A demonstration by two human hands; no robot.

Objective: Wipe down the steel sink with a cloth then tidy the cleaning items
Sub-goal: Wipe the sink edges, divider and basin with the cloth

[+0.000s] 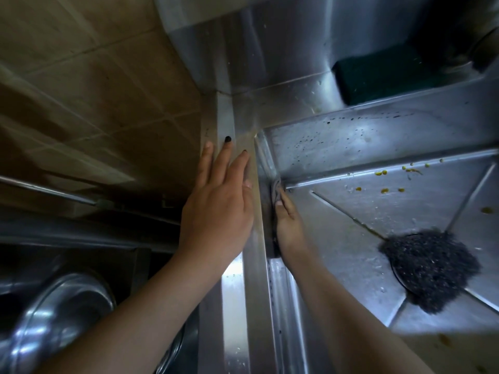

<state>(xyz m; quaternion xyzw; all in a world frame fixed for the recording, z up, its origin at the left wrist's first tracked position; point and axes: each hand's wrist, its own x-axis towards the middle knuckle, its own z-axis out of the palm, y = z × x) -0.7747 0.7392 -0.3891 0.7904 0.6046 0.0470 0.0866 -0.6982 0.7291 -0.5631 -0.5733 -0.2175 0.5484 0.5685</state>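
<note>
My right hand [290, 228] is down inside the steel sink [351, 238], just right of the middle of the frame. It pushes the grey cloth [277, 184] against the left wall near the corner, but I cannot tell if its fingers curl round the cloth. My left hand [218, 211] lies open and flat on the sink's edge beside it, I think to keep me steady while I rub. Farther out, yellow crumbs [383, 172] dot the sink floor at the right, a wire scrubber [429, 271] sits on the drain at lower right, and a green sponge [378, 76] waits at upper right for tidying.
</note>
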